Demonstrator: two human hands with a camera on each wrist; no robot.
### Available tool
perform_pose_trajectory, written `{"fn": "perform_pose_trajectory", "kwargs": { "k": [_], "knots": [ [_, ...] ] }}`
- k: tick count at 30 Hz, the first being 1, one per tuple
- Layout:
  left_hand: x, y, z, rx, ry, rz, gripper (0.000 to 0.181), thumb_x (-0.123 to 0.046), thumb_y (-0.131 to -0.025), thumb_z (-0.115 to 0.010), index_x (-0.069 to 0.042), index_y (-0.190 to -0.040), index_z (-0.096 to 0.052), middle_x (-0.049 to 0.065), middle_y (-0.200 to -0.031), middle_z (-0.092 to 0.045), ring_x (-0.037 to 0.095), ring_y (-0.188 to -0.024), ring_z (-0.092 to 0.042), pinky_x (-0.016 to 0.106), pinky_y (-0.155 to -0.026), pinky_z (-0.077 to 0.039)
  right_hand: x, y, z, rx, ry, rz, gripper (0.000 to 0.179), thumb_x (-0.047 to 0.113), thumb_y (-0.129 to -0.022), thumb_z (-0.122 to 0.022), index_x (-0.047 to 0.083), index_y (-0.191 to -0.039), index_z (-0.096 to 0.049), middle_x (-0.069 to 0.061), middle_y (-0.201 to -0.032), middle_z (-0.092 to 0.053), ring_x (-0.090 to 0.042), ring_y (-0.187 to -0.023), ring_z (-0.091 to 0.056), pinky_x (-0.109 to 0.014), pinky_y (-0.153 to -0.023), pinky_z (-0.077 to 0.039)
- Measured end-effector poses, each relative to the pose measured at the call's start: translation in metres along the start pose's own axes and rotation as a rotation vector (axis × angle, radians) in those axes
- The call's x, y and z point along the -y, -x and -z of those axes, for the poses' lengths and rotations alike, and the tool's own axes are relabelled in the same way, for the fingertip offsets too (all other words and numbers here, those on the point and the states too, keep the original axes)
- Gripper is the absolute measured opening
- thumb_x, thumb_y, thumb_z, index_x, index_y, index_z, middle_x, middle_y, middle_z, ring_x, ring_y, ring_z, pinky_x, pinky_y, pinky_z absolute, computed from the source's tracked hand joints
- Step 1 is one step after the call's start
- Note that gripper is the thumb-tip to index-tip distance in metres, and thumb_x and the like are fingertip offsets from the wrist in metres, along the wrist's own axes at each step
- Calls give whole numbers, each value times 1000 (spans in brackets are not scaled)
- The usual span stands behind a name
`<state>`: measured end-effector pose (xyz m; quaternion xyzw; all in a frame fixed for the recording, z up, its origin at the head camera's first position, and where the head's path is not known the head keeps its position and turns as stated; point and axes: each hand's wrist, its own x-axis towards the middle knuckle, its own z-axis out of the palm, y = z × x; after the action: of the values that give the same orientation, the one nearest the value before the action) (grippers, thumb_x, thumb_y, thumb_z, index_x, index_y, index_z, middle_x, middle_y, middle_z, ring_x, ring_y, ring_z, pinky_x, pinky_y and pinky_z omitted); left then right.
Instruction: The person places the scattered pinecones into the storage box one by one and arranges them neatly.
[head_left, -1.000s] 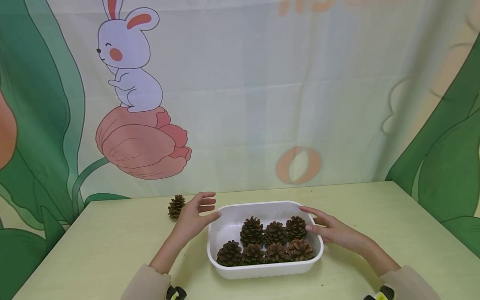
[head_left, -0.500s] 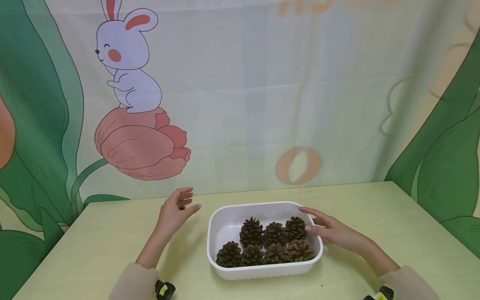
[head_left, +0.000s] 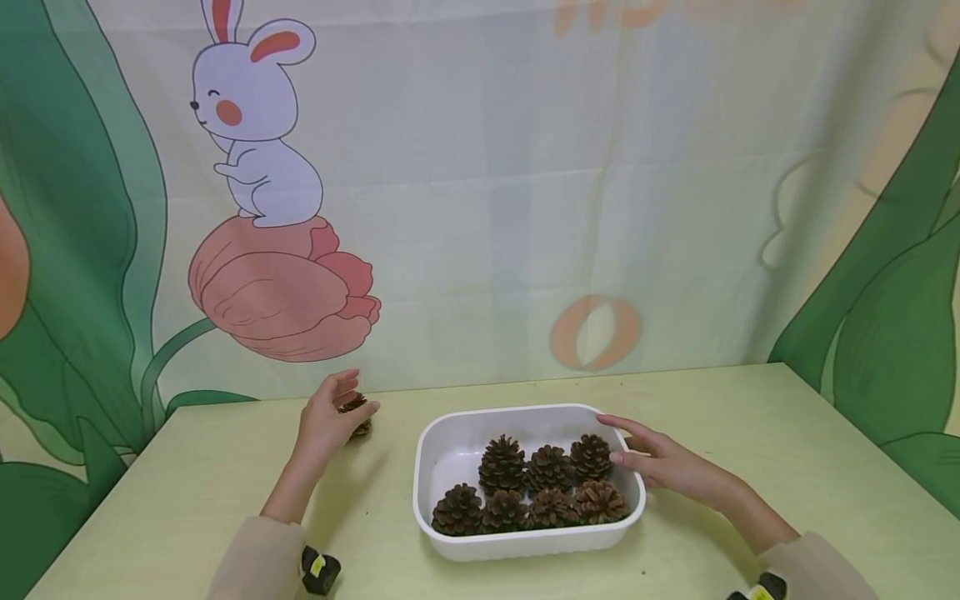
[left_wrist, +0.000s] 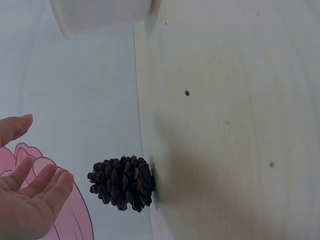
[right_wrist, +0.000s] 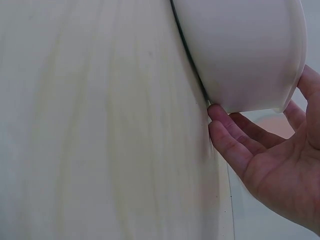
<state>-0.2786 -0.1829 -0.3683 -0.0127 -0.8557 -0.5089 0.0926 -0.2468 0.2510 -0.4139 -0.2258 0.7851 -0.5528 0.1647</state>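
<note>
My left hand is beside a lone brown pine cone at the back left of the table, partly hiding it in the head view. In the left wrist view the fingers are spread, with a gap between them and the pine cone. A white plastic basin stands at the centre front, holding several pine cones. My right hand grips the basin's right end, thumb over the rim. In the right wrist view its fingers touch the outer wall low down.
The pale wooden table reaches back to a printed curtain with a rabbit and a flower. The basin's back left part shows bare floor inside. Small dark specks dot the tabletop.
My left hand has moved left, away from the basin's left rim, to the lone pine cone. The right hand and the basin have stayed in place.
</note>
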Motion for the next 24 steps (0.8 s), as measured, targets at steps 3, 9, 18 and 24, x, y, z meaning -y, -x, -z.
{"fn": "perform_pose_trajectory", "kwargs": {
  "k": [3,9,18,24],
  "knots": [
    [2,-3,3,-1,-15,6,61,-17,-85,-64,-6,-137,-34,16,-140,-37,33,-128,-34,47,-103,-33,1,0,0,-1,-4,-4,60,21,-96,-46,10,-146,-15,-36,-132,-31,-31,-104,-54,-37,-77,-53],
    [6,-9,7,9,-41,29,65,-19,-85,-64,-5,-140,-30,16,-144,-30,34,-132,-27,49,-105,-29,4,2,0,10,-12,0,60,20,-96,-45,8,-146,-14,-37,-133,-29,-33,-108,-52,-39,-80,-52],
    [13,-23,8,46,-83,88,69,-19,-86,-62,-5,-142,-25,23,-145,-25,39,-132,-23,51,-105,-28,3,1,1,1,-2,-3,60,21,-96,-46,8,-146,-14,-37,-133,-29,-33,-108,-52,-39,-79,-52],
    [15,-28,7,101,-133,118,72,-20,-86,-61,-3,-143,-21,26,-144,-22,42,-131,-22,55,-104,-26,1,0,0,1,-14,-9,61,21,-96,-47,8,-146,-15,-36,-132,-32,-33,-108,-52,-39,-80,-51]
  ]
}}
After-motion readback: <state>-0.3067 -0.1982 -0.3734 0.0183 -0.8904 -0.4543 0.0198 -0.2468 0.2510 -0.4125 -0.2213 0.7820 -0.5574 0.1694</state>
